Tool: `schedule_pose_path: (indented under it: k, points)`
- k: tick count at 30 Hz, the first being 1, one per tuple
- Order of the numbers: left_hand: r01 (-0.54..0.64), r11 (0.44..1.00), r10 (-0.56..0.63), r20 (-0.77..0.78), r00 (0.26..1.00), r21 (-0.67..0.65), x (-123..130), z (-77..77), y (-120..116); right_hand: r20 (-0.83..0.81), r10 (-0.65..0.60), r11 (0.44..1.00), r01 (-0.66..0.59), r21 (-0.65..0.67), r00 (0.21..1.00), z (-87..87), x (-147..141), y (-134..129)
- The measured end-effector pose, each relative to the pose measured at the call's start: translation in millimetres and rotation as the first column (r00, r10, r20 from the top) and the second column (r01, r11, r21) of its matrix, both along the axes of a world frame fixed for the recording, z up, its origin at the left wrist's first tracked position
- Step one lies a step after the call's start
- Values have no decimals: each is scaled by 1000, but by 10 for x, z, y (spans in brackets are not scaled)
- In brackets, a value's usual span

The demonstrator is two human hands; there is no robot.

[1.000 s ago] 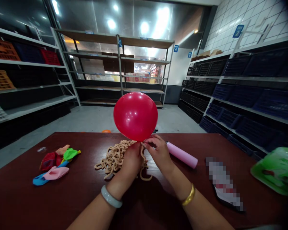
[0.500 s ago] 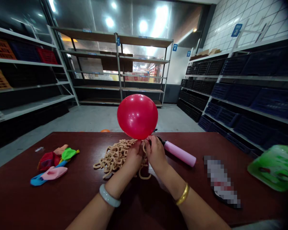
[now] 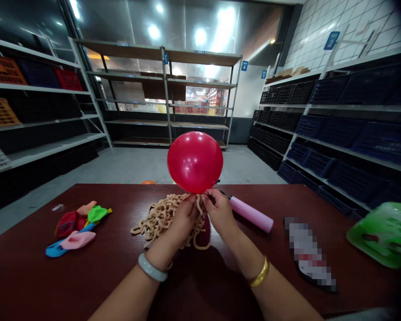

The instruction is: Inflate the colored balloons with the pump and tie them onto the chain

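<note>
An inflated red balloon [image 3: 195, 161] stands upright above the table's far edge. Its neck points down between my two hands. My left hand [image 3: 186, 213] is closed, fingertips pinched at the balloon's neck. From the other side, my right hand [image 3: 218, 209] pinches at the same spot with thumb and forefinger. A strand of thick beige cord [image 3: 160, 218] rises between the fingertips to the neck; the fingers partly hide how it meets the balloon. The rest of that looped cord lies in a heap under and left of my left hand.
Several flat balloons [image 3: 76, 240] lie at the left of the dark red table [image 3: 120, 276]. Right of my hands is a pink pump [image 3: 252, 214]; farther right are a blurred-out object [image 3: 309, 254] and a green package [image 3: 382, 234]. Shelving racks [image 3: 167, 89] stand beyond.
The balloon and my hands have shifted slightly right in view, along with a small camera shift. My right hand's fingers have changed position a little at the neck, and the hands are slightly farther apart.
</note>
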State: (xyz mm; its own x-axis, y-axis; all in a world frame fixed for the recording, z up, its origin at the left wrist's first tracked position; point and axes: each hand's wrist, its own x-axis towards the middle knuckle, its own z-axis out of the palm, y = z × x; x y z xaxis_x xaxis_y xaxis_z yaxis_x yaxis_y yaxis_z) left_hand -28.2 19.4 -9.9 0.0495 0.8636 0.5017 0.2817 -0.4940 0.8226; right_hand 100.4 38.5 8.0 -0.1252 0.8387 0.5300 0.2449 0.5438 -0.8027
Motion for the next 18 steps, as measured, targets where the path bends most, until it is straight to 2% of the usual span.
schedule_pose_path:
  k: [5,9,15,18]
  points:
    - [-59,998,60,97,994,-14,26,5,-25,97,-56,972,32,231,994,60,12,-73]
    - [7,998,7,224,975,-64,51,15,-35,200,-66,933,-11,359,977,93,23,-111]
    - [36,994,-10,253,967,-99,73,43,-68,149,35,922,-89,376,988,69,40,-103]
    - [39,995,-15,255,967,-88,93,51,-81,57,84,951,-97,295,995,70,58,-93]
